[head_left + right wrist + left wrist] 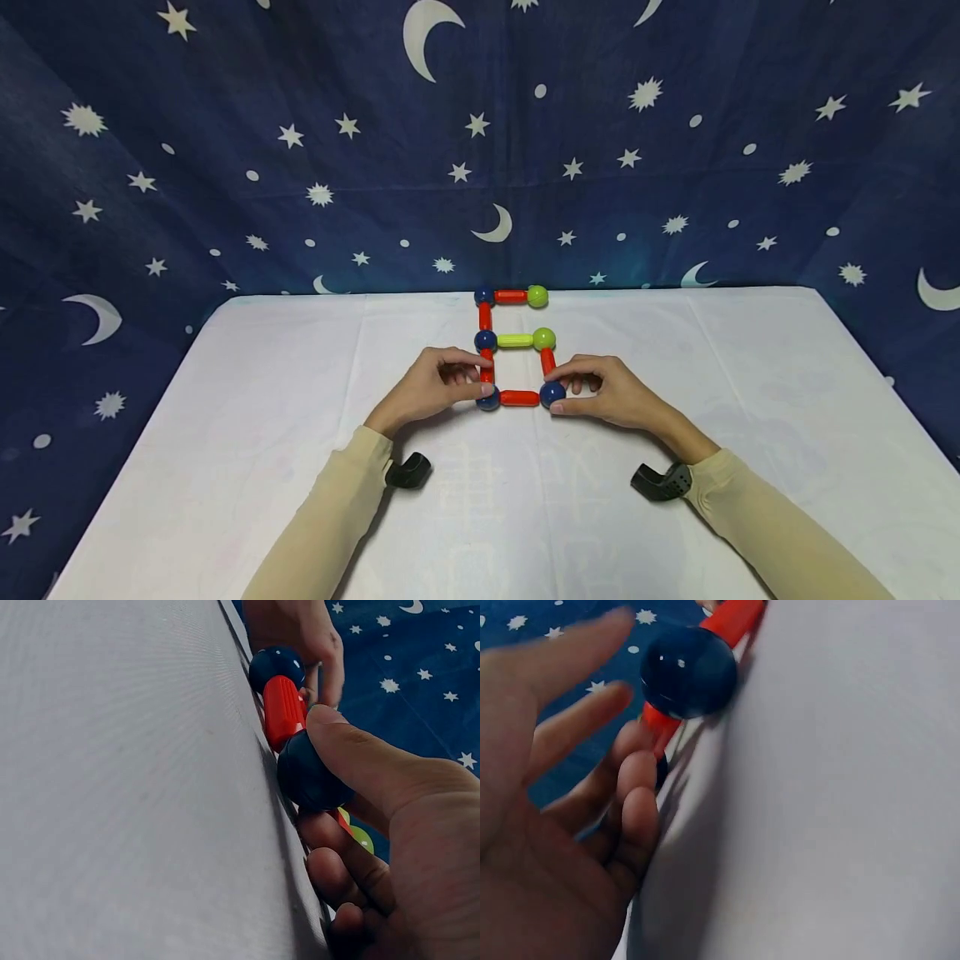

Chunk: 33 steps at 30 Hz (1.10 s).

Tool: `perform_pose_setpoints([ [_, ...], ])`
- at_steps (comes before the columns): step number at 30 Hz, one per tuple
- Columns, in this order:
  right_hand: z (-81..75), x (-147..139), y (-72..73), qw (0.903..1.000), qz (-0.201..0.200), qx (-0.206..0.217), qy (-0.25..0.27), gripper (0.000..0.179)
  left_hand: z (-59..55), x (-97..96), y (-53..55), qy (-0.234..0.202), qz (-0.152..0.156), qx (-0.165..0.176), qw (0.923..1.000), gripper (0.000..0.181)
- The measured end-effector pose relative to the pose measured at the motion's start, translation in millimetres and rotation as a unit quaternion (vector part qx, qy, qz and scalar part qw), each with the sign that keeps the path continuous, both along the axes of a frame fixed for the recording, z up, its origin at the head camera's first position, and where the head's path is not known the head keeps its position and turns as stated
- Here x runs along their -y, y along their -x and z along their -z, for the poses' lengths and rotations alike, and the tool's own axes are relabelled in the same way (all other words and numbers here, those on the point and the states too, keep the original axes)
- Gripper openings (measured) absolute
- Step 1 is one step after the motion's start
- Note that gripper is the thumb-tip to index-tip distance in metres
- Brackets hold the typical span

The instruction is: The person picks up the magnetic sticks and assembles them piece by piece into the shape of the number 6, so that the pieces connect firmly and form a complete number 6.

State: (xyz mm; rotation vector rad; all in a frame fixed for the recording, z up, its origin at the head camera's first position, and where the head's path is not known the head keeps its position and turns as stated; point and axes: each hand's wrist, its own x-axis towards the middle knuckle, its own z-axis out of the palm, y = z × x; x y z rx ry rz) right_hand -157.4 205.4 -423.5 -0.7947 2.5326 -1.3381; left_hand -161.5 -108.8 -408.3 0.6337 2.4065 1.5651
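Observation:
On the white cloth lies a flat figure of joined balls and sticks. Its lower part is a four-sided loop: red sticks [519,398] on three sides and a lime stick [515,341] on the far side. My right hand [611,392] pinches the near-right blue ball [311,772] between thumb and fingers. Beside the near-left blue ball [688,673] is my left hand [435,385], its fingers loosely bent; in the left wrist view a gap shows between thumb and ball. A lime ball [544,338] sits at the loop's far-right corner.
Beyond the loop, the figure continues with a red stick [485,317], a far blue ball [484,296], another red stick [512,296] and a lime ball [537,296] near the table's back edge. A dark blue star-and-moon cloth [390,158] hangs behind the white-covered table [487,517].

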Motion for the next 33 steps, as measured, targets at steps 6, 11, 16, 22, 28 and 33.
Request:
perform_pose_setpoints([
  [6,-1.1,0.5,-0.1,1.0000,0.004,0.002,0.000,0.035,5.7,4.3,-3.7,0.019,0.052,-0.022,0.9982,0.036],
  [11,-1.7,1.3,-0.4,1.0000,0.001,0.004,0.002,0.034,10.4,4.5,-5.7,0.008,0.037,-0.023,0.9990,0.033],
  [16,-1.9,1.4,-0.9,1.0000,0.002,0.005,-0.002,0.034,11.1,4.2,-7.1,0.003,0.025,-0.016,0.9996,0.035],
  [22,-2.4,0.9,-0.8,1.0000,-0.001,0.005,-0.001,0.035,11.5,3.4,-7.0,0.001,0.022,-0.011,0.9997,0.035],
  [28,-1.5,-1.9,1.6,0.9997,0.000,0.008,0.021,0.032,-6.1,-0.6,-14.7,0.001,0.027,-0.012,0.9996,0.033],
  [33,-1.7,-3.5,7.5,0.9966,0.037,-0.020,0.071,0.025,-20.0,-3.0,-20.7,-0.006,0.034,-0.017,0.9993,0.032],
])
